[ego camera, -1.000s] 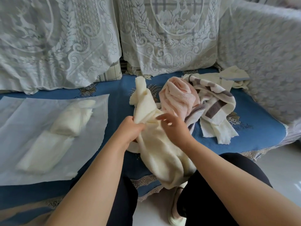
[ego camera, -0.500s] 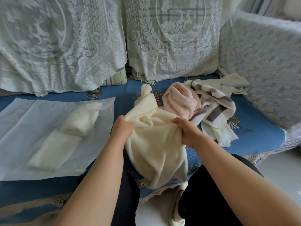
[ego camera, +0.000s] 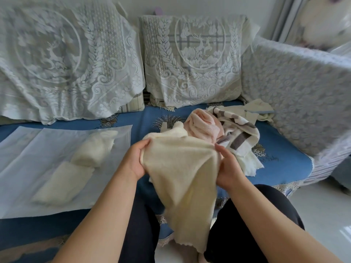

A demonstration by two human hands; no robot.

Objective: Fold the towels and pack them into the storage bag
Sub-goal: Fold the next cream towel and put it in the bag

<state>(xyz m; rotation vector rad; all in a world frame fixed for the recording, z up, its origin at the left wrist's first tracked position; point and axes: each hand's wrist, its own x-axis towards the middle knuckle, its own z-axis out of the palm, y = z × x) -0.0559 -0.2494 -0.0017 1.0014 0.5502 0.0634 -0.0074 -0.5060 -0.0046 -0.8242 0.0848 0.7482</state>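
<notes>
Soft daylight from right; bright floor glare; wide-angle edge bending; corners motion-blurred.

Left hand (ego camera: pixel 135 161), right hand (ego camera: pixel 228 168), fingers curled

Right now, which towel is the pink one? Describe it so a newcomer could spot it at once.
On the blue sofa seat, a loose pile lies below the right lace cushion. The pink towel is the rolled bundle between the held cream towel and the brown-striped towel, the pile's only pink piece.

Your cream towel (ego camera: pixel 180 173) covers the fingers of both your left hand (ego camera: pixel 133 161) and right hand (ego camera: pixel 230 168). Beyond your grip, the pink towel (ego camera: pixel 204 126) is partly hidden.
</notes>
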